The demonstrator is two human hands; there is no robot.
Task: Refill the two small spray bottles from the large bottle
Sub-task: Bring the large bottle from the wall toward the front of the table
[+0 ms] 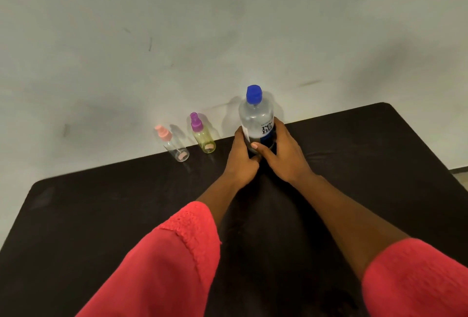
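Note:
A large clear bottle (255,116) with a blue cap and a white label stands upright near the far edge of the black table (379,164). My left hand (241,159) grips its lower left side and my right hand (283,154) wraps its lower right side, thumb across the front. Left of it stands a small yellowish spray bottle (203,139) with a purple spray head. Further left stands a small clear spray bottle (174,148) with a pink spray head. Both small bottles are capped and apart from my hands.
A pale wall (228,38) rises directly behind the table's far edge. Both my forearms stretch over the table in red sleeves (164,266). The table's right edge drops off to a light floor (462,177).

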